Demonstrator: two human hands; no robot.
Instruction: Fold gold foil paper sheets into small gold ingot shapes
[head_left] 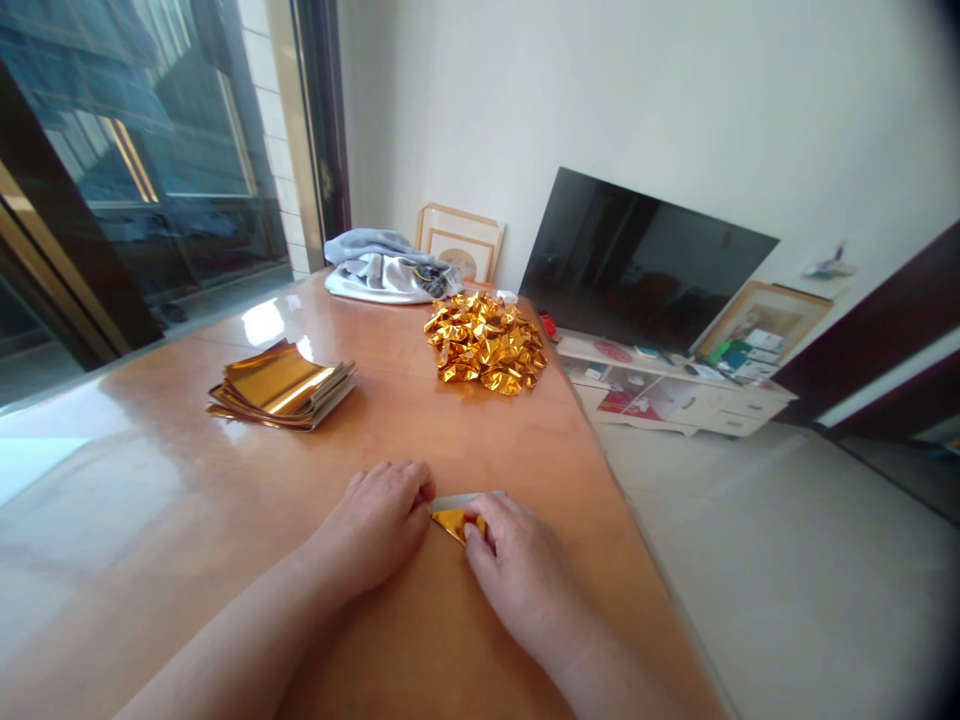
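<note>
A partly folded sheet of gold foil paper (450, 521) lies on the wooden table (375, 430) between my hands, its pale back showing along the far edge. My left hand (382, 520) is closed at the sheet's left corner, fingers curled. My right hand (517, 560) grips the right side with thumb and fingers, covering part of it. Beyond my left hand rests a stack of flat gold foil sheets (277, 385). Farther off on the right is a heap of folded gold foil pieces (487, 345).
Bunched grey cloth (390, 275) lies at the table's far end, before leaning picture frames (461, 240). Past the table's right edge, a large television (645, 265) stands on a white cabinet (690, 400) holding small items. A glass door (165, 150) is at left.
</note>
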